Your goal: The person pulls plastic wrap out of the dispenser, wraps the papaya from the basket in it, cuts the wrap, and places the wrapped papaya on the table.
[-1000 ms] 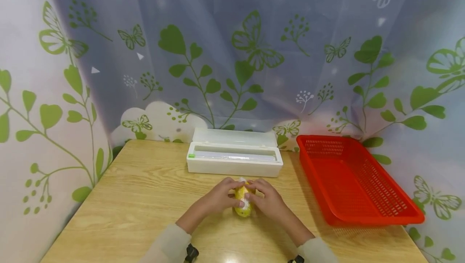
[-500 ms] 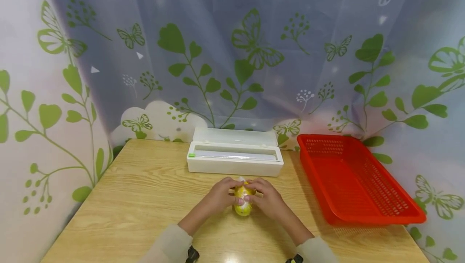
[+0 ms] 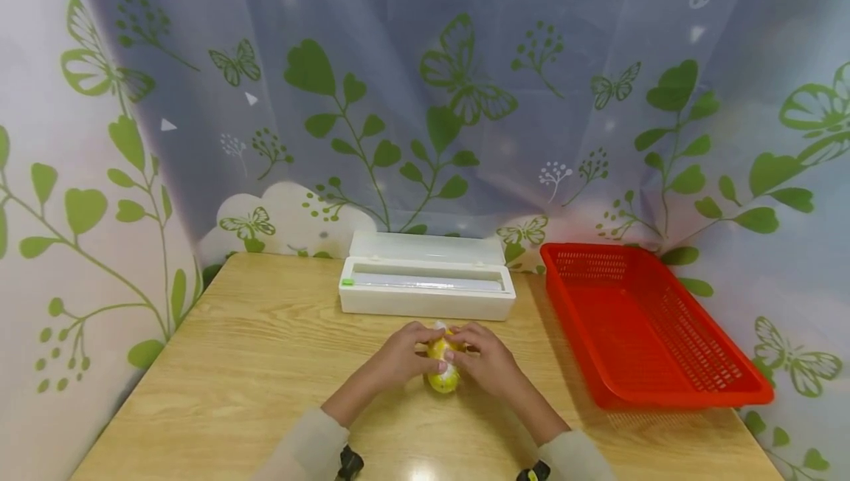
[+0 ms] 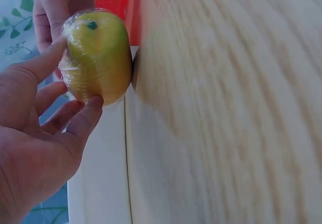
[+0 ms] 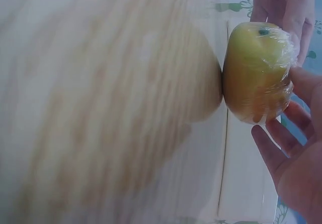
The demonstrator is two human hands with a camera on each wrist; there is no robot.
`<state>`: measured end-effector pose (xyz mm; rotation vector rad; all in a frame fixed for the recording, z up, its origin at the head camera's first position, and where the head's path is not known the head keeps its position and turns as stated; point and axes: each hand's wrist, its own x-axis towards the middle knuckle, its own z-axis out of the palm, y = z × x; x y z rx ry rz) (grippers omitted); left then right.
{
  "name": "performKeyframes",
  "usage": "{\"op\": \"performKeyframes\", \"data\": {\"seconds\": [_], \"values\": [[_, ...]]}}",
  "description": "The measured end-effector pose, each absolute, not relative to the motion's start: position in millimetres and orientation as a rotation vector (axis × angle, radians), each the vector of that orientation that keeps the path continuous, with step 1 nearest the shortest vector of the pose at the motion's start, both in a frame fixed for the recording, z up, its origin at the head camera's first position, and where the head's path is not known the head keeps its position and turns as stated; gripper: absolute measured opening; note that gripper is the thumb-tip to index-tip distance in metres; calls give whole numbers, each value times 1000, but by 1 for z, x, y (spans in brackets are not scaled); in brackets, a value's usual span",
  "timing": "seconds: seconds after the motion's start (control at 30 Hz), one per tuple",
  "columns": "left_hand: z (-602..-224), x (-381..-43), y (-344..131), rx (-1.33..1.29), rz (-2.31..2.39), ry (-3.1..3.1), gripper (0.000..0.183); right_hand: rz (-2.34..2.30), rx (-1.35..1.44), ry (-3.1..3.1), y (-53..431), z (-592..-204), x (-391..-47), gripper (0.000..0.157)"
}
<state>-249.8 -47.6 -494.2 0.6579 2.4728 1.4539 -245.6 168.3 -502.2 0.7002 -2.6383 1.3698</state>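
A yellow-green fruit (image 3: 443,382) wrapped in clear cling film rests on the table between both hands. In the left wrist view the fruit (image 4: 103,58) shows a small green stem in a dimple, with crinkled film along one side. My left hand (image 3: 401,357) holds it from the left, thumb and fingertips against the film. From the right, my right hand (image 3: 490,360) holds it the same way, its thumb near the left thumb on top. The right wrist view shows the right hand (image 5: 301,156) with fingers spread around the fruit's side (image 5: 254,78).
Behind the hands stands a long white cling film box (image 3: 428,305), its lid (image 3: 427,248) raised and a film roll (image 3: 428,282) inside. A red perforated plastic basket (image 3: 594,363) sits at the right edge of the wooden table (image 3: 265,363). A printed curtain (image 3: 392,97) hangs behind.
Both hands stay on the fruit in nearly the same place. The thumbs shift slightly over the film on its top. The whole head view drifts a little.
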Motion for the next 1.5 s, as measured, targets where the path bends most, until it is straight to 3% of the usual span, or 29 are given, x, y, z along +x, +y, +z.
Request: {"op": "performKeyframes", "data": {"seconds": [0.17,0.43,1.0,1.5], "values": [[-495,-250,-47,652,1455,2476,59,1297,734,-2691,173,-501,-244,35],[-494,-251,-48,682,1459,2498,56,1267,759,-2816,178,-496,-240,60],[-496,-251,-48,683,1471,2490,55,1192,719,-2787,173,-496,-242,51],[-500,-242,-42,661,1457,2559,60,1222,759,-2796,180,-497,-244,55]]}}
